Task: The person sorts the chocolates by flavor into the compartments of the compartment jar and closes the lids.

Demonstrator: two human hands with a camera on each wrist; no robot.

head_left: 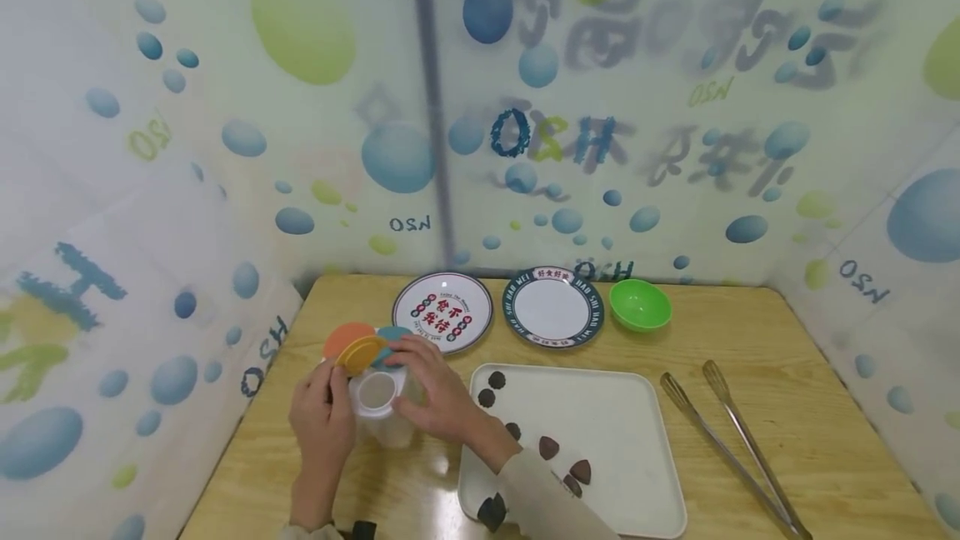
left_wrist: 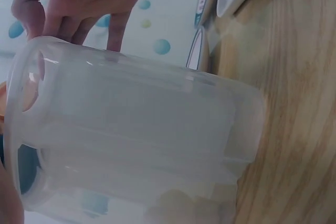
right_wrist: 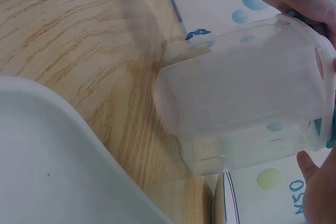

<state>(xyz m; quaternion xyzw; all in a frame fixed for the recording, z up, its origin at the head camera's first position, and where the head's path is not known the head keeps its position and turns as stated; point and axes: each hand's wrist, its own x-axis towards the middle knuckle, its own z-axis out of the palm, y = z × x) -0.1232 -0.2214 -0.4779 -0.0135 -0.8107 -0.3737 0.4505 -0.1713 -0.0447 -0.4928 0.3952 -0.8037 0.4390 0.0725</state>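
Observation:
A clear plastic container (head_left: 390,432) with round openings stands upright on the table. Orange (head_left: 348,338), yellow (head_left: 362,355) and blue (head_left: 393,340) lids are at its top, the yellow one raised beside an uncovered opening. My left hand (head_left: 322,411) pinches the edge of the yellow lid. Fingers of my right hand (head_left: 435,394) reach to the blue and yellow lids, its thumb at the opening's rim. In the left wrist view, several loosely bent right fingers hang beside the container wall (left_wrist: 142,108). The right wrist view shows the same container (right_wrist: 241,87) from its other side.
Right of the container lies a white tray (head_left: 622,440) bearing small dark scalloped pieces (head_left: 497,379) and reddish-brown wedge-like pieces (head_left: 549,447). Behind are two plates (head_left: 408,307) (head_left: 517,307) and a green bowl (head_left: 640,305). Metal tongs (head_left: 738,432) lie at the right.

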